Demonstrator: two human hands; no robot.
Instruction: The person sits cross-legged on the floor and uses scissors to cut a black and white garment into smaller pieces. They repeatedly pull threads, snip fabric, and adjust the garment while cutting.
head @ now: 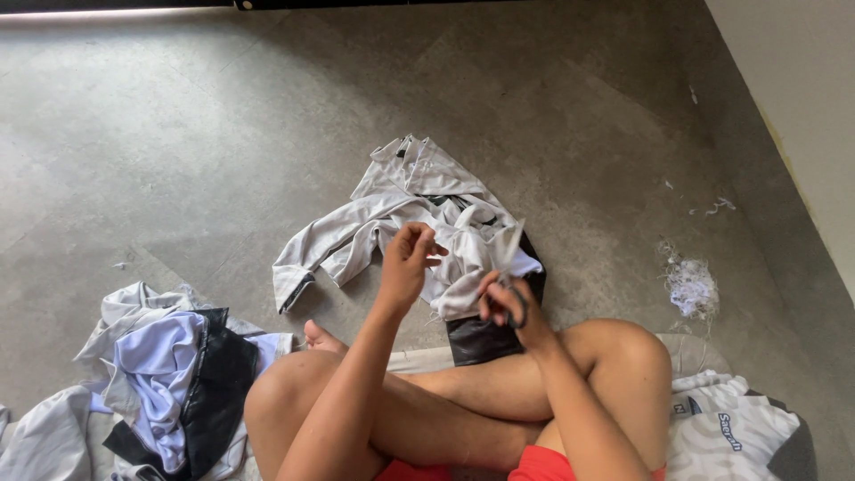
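I sit cross-legged on a grey floor. My left hand (408,260) is raised with its fingertips pinched together, apparently on a thin thread or bit of cloth too fine to make out. My right hand (509,305) grips small dark-handled scissors (519,307) and touches a fold of a white-grey garment (419,209) that lies spread on the floor in front of my knees. A black part of that garment (481,340) rests by my right shin.
A pile of white, lilac and black clothes (160,374) lies at my left knee. Another white printed garment (730,428) lies at my right. A tuft of thread scraps (692,287) sits near the wall (802,98) on the right.
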